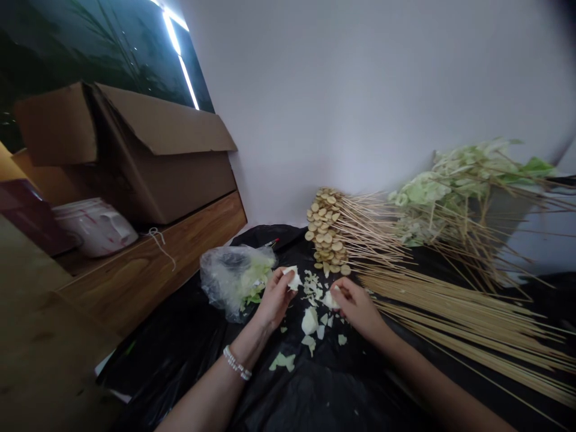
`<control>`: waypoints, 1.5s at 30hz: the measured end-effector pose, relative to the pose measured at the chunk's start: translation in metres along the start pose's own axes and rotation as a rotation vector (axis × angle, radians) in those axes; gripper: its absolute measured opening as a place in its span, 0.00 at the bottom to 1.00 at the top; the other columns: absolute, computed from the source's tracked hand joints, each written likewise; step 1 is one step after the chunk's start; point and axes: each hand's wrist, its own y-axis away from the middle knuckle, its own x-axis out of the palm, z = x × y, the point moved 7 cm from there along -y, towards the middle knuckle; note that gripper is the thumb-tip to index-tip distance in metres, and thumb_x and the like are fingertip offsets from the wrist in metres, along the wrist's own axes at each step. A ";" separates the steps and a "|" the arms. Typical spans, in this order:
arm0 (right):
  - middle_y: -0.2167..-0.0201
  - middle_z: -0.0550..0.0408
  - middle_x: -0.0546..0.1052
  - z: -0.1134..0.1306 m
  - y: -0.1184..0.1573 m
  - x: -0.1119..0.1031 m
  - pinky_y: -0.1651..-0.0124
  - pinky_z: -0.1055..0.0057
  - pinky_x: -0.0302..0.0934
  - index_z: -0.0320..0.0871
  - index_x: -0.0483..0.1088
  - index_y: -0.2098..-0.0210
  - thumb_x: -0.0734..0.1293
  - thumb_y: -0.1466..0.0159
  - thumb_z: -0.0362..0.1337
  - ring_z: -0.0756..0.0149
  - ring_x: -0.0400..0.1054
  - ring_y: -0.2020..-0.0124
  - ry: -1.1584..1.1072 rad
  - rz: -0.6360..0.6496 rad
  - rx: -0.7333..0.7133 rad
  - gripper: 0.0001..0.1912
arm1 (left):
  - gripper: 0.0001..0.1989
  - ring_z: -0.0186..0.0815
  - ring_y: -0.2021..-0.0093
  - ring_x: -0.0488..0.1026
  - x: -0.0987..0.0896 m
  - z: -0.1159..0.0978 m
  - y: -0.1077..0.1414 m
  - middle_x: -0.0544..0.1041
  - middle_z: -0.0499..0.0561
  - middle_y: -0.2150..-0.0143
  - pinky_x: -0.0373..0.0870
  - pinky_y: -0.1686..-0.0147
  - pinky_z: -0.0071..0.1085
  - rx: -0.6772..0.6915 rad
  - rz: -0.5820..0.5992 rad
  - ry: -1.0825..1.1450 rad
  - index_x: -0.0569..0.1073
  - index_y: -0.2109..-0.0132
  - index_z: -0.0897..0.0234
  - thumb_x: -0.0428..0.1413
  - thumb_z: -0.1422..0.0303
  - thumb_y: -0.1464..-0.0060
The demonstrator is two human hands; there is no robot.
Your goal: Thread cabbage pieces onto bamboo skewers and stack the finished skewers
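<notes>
My left hand (278, 294), with a beaded bracelet at the wrist, pinches a pale cabbage piece (293, 279). My right hand (351, 298) has its fingers closed on another whitish cabbage piece (330, 300). The two hands are apart. Between and below them, a rounded pale cabbage chunk (309, 321) and many small torn scraps (311, 285) lie on the black plastic sheet (306, 393). A clear plastic bag (220, 273) holding green leaves lies just left of my left hand.
Skewers threaded with round slices (326, 228) are stacked by the wall. Bare wooden skewers (454, 306) lie at the right. Behind them, leaf-loaded skewers (468, 174) rest on a grey container (508, 216). An open cardboard box (180, 180) and a white-and-red bag (96, 228) stand left.
</notes>
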 end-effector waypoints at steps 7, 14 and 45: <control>0.45 0.49 0.69 0.034 0.026 0.026 0.43 0.57 0.52 0.47 0.68 0.46 0.61 0.36 0.37 0.55 0.57 0.42 0.575 0.139 -0.519 0.19 | 0.16 0.27 0.74 0.63 0.005 -0.004 0.004 0.70 0.44 0.74 0.59 0.74 0.22 0.119 0.060 -0.315 0.70 0.67 0.65 0.61 0.56 0.52; 0.47 0.55 0.71 0.040 0.038 0.041 0.41 0.57 0.47 0.50 0.68 0.50 0.58 0.36 0.29 0.58 0.54 0.40 0.645 0.289 -0.595 0.18 | 0.18 0.28 0.75 0.63 -0.003 -0.001 0.002 0.70 0.44 0.75 0.58 0.74 0.23 0.097 0.009 -0.324 0.71 0.67 0.65 0.62 0.54 0.55; 0.63 0.52 0.77 0.001 0.002 0.024 0.61 0.64 0.69 0.42 0.70 0.57 0.73 0.50 0.52 0.65 0.71 0.65 -0.459 0.142 0.073 0.27 | 0.16 0.36 0.64 0.73 0.023 -0.004 0.012 0.78 0.53 0.65 0.69 0.60 0.31 0.241 0.306 -0.440 0.79 0.62 0.66 0.66 0.61 0.57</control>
